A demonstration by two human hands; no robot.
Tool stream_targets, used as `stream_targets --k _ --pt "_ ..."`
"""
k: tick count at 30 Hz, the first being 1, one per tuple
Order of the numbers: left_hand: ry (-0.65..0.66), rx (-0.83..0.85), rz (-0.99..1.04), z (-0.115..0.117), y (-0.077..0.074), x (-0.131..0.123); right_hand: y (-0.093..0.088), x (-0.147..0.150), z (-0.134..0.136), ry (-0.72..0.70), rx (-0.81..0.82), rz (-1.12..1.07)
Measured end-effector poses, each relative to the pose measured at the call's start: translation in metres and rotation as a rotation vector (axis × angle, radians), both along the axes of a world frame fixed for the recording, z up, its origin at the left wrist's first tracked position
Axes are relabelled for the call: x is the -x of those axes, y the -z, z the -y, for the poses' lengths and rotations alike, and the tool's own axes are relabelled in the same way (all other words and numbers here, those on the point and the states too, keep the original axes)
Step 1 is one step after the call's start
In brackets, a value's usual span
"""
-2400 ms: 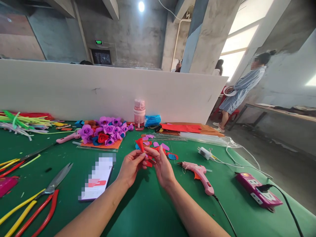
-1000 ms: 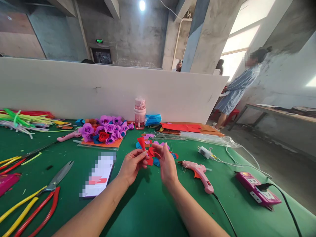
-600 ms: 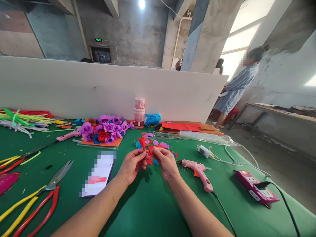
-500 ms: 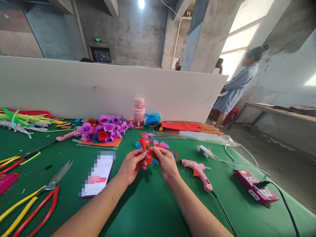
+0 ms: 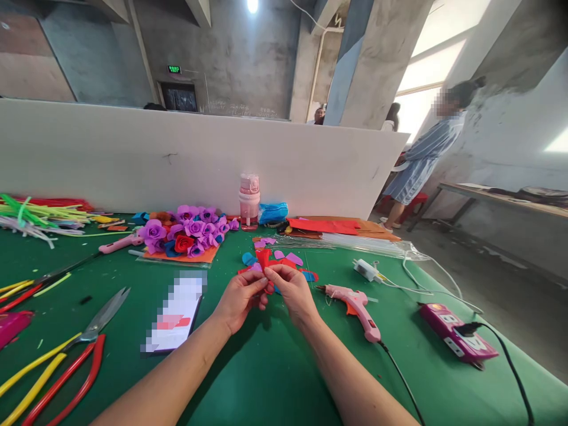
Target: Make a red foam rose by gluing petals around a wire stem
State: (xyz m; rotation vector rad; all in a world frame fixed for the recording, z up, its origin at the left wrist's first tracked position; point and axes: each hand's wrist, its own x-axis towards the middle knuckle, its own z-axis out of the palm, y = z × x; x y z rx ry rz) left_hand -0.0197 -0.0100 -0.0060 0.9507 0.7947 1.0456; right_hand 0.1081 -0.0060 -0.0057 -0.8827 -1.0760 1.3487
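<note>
Between my two hands, above the green table, is a small red flower made of petal pieces. My left hand pinches its lower part from the left. My right hand presses thumb and fingers on it from the right, the two hands touching. Fingers hide much of the flower's base. Loose purple petals and blue petals lie on the table just beyond. A pink glue gun rests right of my right hand, its nozzle toward the petals.
A phone and large scissors lie at left. Behind them sits a heap of purple flowers. A pink bottle stands against the white board. A purple power strip with cords lies at right. A person stands beyond.
My hands have drawn closer together on the red flower, and the upper petal now stands more upright between my fingertips. The glue gun has not moved on the table.
</note>
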Motion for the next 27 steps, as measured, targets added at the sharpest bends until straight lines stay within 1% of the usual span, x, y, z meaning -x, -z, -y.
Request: stream_targets --k 2,4,7,9,13,15,18,20,22,23,24,27 --pt "-0.022 -0.023 -0.014 0.0 0.0 0.0 0.0 0.0 0.0 -0.033 0.004 -0.022" --pt "-0.071 -0.047 -0.034 -0.001 -0.002 -0.001 -0.001 0.001 0.0 -0.104 0.0 -0.073" --pt "-0.176 -0.141 -0.119 -0.002 -0.006 0.0 -0.003 0.002 0.0 -0.17 -0.074 -0.094" --pt "-0.219 -0.248 -0.193 -0.002 -0.011 0.0 -0.004 0.002 0.0 -0.162 -0.148 -0.06" --pt "-0.239 -0.438 -0.315 0.002 -0.021 0.001 -0.006 0.001 0.001 -0.103 -0.246 -0.022" --pt "-0.251 -0.479 -0.359 0.006 -0.028 0.002 -0.007 0.0 0.001 -0.073 -0.289 -0.011" --pt "-0.265 -0.483 -0.376 0.013 -0.036 0.004 -0.01 -0.001 0.002 -0.022 -0.363 0.045" --pt "-0.299 -0.478 -0.378 0.021 -0.039 0.004 -0.012 -0.002 0.002 0.058 -0.44 0.116" --pt "-0.385 -0.468 -0.385 0.035 -0.036 0.005 -0.014 -0.002 0.003 0.148 -0.504 0.191" --pt "-0.436 -0.455 -0.388 0.044 -0.033 0.005 -0.015 -0.001 0.004 0.183 -0.51 0.215" --pt "-0.482 -0.43 -0.391 0.055 -0.03 0.006 -0.016 -0.001 0.007 0.202 -0.494 0.227" --pt "-0.534 -0.328 -0.414 0.095 -0.018 0.012 -0.022 0.003 0.024 0.199 -0.384 0.192"
